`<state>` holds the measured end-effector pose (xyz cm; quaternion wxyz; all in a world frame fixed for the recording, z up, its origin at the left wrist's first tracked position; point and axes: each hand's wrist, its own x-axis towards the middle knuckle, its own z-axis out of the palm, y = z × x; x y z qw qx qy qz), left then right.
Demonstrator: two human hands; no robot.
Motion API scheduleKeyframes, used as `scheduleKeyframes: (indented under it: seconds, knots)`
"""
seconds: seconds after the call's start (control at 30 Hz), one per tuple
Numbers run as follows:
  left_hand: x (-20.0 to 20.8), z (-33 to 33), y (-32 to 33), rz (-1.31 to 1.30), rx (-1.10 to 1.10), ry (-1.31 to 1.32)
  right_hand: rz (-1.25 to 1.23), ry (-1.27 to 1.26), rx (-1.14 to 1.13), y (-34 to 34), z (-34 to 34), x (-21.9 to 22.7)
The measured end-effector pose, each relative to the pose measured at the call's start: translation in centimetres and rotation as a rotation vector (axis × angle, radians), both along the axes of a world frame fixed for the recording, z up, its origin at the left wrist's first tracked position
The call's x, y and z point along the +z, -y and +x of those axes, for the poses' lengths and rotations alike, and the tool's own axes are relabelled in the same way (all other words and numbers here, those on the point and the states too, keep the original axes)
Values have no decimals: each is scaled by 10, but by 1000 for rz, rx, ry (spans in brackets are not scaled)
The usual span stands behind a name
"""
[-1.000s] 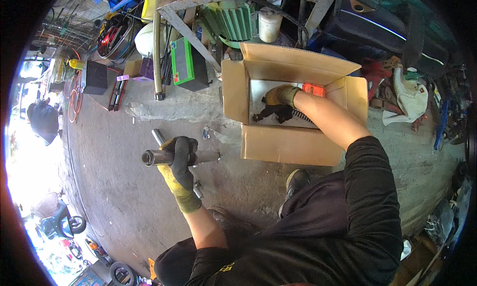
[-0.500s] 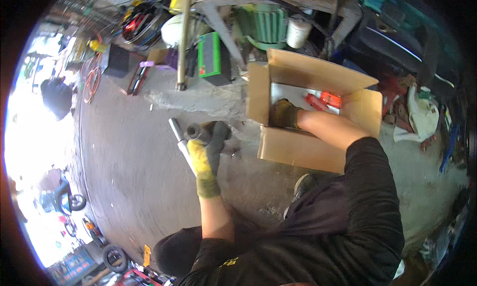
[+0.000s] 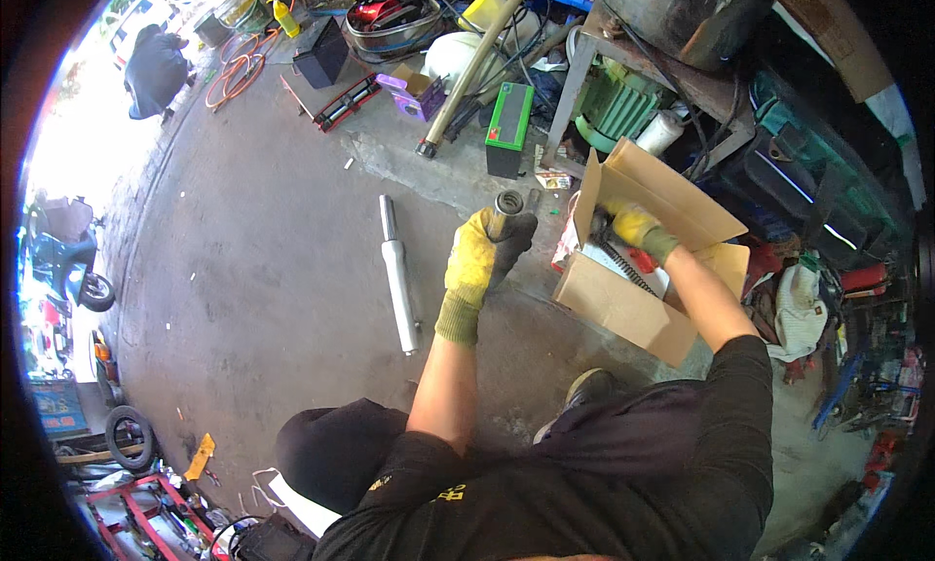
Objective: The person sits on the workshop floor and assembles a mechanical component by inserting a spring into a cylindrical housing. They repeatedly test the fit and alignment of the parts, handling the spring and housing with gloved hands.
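A: Left hand [image 3: 479,257], grip state?

B: Clenched round 1 metal tube [image 3: 506,214]. Open end is pointed up at the camera; lower end is hidden by the hand. Probably held that way so the bore can be seen, and midair so it's kept off the grit of the floor [image 3: 273,298].

A: Right hand [image 3: 638,226]?

B: Reached into the cardboard box [image 3: 682,193], at the inner corner between the left and far edges. Motion-blurred; whether anything is grasped there cannot be told.

A: What's lying about it?

B: 1 dark coil spring [image 3: 633,272], slanted along the near edge of the box, with 1 red item [image 3: 644,260] just beside it. Both are kept in by the walls, likely so nothing rolls off.

A: Flaps?

B: Folded outward. The near flap [image 3: 623,310] is laid toward the person's side, so the opening seems left free for the forearm.

A: Silver fork leg [image 3: 397,283]?

B: Laid flat on the floor, left of the left hand, well apart from the left edge of the box. Touched by neither of the 2 hands. Presumably laid flat because it would tip if stood up.

A: Green-topped battery [image 3: 506,137]?

B: Stood upright on the floor, beyond the left hand, near the box's left edge; steady on its flat base, apparently.
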<state>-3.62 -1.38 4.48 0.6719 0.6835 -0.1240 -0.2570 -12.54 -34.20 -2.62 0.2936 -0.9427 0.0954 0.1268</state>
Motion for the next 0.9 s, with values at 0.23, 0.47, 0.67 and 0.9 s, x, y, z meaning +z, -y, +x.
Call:
scheduleKeyframes:
  seconds: [0.23, 0.47, 0.67, 0.9]
  knots:
    - [8, 12, -5, 235, -72, 106, 1112, 362, -47, -60, 11, 163]
    - [15, 12, -12, 163, -46, 107, 986, 438, 107, -148, 51, 220]
    - [5, 16, -17, 155, -34, 83, 1055, 361, 165, -165, 60, 218]
    - [4, 17, -9, 190, -73, 198, 704, 416, 245, -169, 60, 213]
